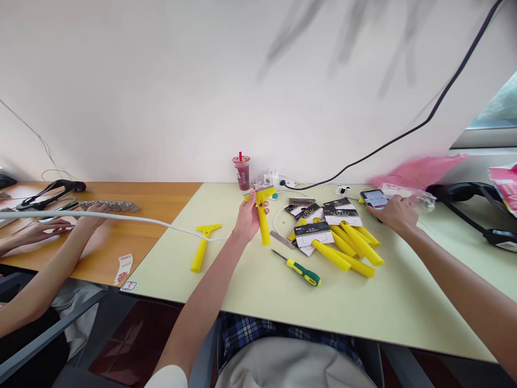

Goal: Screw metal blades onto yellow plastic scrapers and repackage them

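Note:
My left hand (247,218) is closed around a yellow scraper (263,221), held upright above the table with its metal blade at the top. A second yellow scraper (202,248) lies flat to the left of my forearm. At the right my right hand (398,214) has its fingers on the edge of a smartphone (375,199) with a lit screen. Between my hands sits a pile of yellow scrapers (353,242) with black-and-white card labels (314,233). A green-and-yellow screwdriver (301,271) lies in front of the pile, and a loose metal blade (281,240) beside it.
A red drink cup (243,175) and a power strip (270,178) with a black cable stand by the wall. A white cable (121,215) crosses on the left. Clear plastic (420,196), a pink bag (416,172) and a black headset (476,210) are right. Another person's hands work at left.

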{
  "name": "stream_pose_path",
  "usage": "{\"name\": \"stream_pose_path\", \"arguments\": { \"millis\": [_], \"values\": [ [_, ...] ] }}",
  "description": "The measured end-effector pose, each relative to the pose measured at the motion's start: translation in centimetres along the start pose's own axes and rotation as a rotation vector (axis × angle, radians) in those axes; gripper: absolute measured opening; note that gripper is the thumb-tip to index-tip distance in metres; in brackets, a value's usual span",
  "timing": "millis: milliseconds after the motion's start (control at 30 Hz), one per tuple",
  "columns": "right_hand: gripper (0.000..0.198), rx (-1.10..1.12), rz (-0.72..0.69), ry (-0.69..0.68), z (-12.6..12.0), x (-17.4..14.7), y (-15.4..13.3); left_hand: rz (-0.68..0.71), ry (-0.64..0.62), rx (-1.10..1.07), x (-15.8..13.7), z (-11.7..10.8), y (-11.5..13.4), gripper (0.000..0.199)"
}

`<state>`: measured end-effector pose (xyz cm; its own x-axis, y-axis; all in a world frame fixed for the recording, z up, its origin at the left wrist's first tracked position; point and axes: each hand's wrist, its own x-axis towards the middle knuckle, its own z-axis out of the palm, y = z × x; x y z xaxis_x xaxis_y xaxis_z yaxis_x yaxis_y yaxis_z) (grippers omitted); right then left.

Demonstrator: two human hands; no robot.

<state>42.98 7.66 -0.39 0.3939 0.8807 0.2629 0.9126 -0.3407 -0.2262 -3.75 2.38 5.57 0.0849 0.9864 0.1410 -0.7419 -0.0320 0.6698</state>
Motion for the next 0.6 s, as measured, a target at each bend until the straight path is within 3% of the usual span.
{"name": "stream_pose_path", "arguments": {
  "millis": [100, 333, 467, 600],
  "values": [
    [0.099, -0.003, 0.066, -0.01, -0.1, -0.9, -0.7, -0.003, 0.001, 0.005, 0.0, -0.1, -0.2, 0.04],
    [0.078, 0.104, -0.205, 0.179, -1.8, -6.5, -4.3, -0.031, 0.015, 0.015, 0.0, -0.3, -0.7, 0.039],
    [0.058, 0.276, -0.121, -0.016, -4.2, -10.1, -6.1, -0.039, 0.04, 0.004, 0.1, -0.4, -0.8, 0.041],
    [0.059, 0.33, -0.128, -0.162, -5.3, -13.0, -6.7, -0.043, 0.044, 0.018, 0.1, -0.4, -1.0, 0.04]
  ]
}}
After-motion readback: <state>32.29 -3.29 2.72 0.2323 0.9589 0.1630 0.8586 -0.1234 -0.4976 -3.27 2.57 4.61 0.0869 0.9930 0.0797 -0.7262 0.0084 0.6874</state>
